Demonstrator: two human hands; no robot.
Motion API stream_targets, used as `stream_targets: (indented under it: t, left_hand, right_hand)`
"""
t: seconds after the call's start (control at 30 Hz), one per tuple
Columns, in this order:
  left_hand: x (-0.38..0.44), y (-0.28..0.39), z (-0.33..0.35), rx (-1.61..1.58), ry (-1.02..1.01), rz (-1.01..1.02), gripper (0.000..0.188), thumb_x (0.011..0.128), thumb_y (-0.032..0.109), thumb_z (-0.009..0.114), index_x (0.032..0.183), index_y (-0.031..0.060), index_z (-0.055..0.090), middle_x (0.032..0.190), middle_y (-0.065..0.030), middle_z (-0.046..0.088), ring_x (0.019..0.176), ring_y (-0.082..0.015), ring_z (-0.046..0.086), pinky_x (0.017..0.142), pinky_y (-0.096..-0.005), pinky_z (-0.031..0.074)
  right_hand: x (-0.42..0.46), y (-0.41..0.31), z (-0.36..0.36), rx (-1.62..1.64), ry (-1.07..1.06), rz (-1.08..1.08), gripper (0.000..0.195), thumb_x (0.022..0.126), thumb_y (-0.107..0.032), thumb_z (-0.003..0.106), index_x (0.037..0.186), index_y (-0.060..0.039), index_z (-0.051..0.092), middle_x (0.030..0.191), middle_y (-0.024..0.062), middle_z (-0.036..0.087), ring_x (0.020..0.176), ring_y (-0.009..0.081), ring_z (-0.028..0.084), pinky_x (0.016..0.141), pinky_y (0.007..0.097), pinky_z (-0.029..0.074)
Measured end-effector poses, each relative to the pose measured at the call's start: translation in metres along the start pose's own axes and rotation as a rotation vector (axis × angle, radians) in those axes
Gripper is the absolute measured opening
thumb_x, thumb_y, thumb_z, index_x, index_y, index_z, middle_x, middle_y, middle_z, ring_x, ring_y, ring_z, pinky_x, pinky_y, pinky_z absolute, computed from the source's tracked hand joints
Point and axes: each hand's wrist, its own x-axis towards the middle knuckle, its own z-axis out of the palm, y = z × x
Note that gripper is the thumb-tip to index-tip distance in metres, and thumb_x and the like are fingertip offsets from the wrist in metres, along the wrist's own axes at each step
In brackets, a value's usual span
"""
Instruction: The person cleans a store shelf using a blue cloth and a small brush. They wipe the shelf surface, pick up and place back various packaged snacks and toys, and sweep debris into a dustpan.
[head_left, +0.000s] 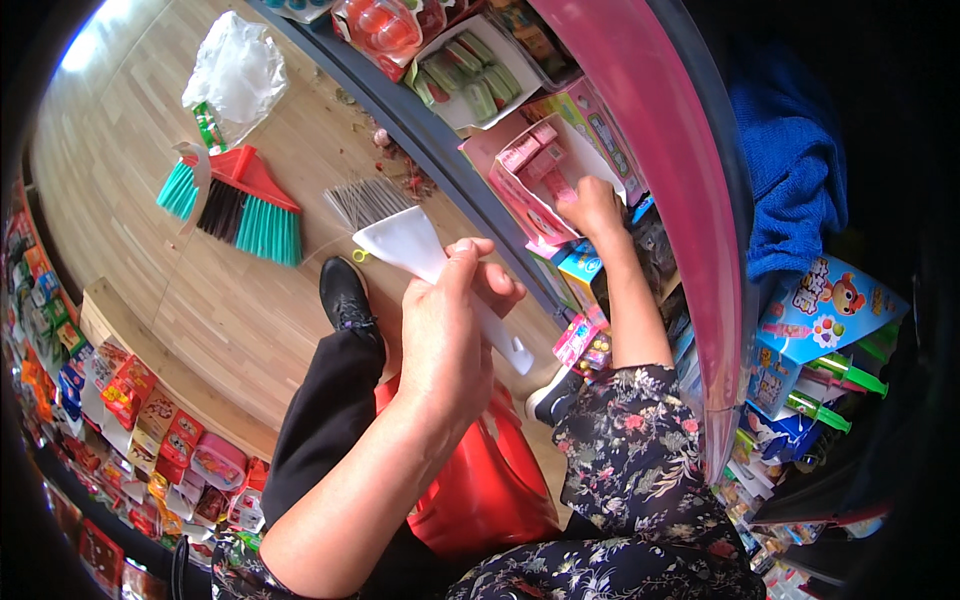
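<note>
In my left hand (450, 322) is a small hand brush (401, 240) with a white plastic handle and grey bristles, held above the floor with the bristles pointing away from me. My right hand (596, 210) reaches into an open pink cardboard box (506, 202) on the shelf. Its curled fingers are at a small pink packet (555, 184); whether they grip it is hidden. More pink packets (529, 146) lie at the far end of that box.
A broom head (251, 184) with red top and green and black bristles lies on the wood floor (135, 180). Beyond it is a clear plastic bag (236, 71). Debris (405, 165) lines the shelf edge. A red plastic stool (487, 480) is under me; a pink panel (667, 135) overhangs the shelf.
</note>
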Motion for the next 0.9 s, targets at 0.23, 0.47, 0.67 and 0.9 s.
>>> stream_targets:
  t: [0.23,0.47,0.67,0.9]
  left_hand:
    - [0.003,0.001,-0.001,0.006,-0.011,-0.008,0.019,0.091,0.020,0.053,0.096,0.0018,0.051,0.067,-0.0049,0.052,0.069,-0.0183,0.053,0.071,-0.0297,0.045]
    - [0.000,-0.003,0.000,0.011,-0.010,-0.016,0.019,0.090,0.020,0.054,0.097,0.0016,0.051,0.067,-0.0047,0.052,0.069,-0.0179,0.052,0.071,-0.0297,0.045]
    - [-0.002,-0.003,0.007,0.048,-0.040,-0.042,0.019,0.090,0.019,0.053,0.097,0.0011,0.051,0.067,-0.0048,0.052,0.069,-0.0176,0.052,0.072,-0.0298,0.045]
    - [0.001,-0.004,0.003,0.031,-0.057,-0.047,0.018,0.091,0.017,0.051,0.098,0.0008,0.051,0.067,-0.0050,0.052,0.068,-0.0179,0.051,0.070,-0.0291,0.044]
  right_hand:
    - [-0.014,0.012,-0.021,0.209,0.286,-0.133,0.036,0.073,-0.030,0.061,0.071,0.0054,0.065,0.065,0.0252,0.060,0.064,0.0379,0.062,0.063,0.0428,0.049]
    - [-0.001,0.008,0.014,0.709,-0.043,0.152,0.035,0.079,-0.027,0.062,0.072,0.0070,0.065,0.054,0.0169,0.061,0.042,0.0185,0.061,0.046,0.0330,0.052]
    - [0.046,-0.001,0.111,0.449,0.116,0.074,0.029,0.073,-0.020,0.061,0.087,0.0059,0.064,0.092,0.0299,0.061,0.095,0.0428,0.059,0.082,0.0456,0.047]
    - [0.031,0.005,0.099,0.587,-0.022,-0.081,0.035,0.080,-0.030,0.060,0.087,0.0040,0.065,0.085,0.0274,0.062,0.088,0.0408,0.061,0.077,0.0439,0.048]
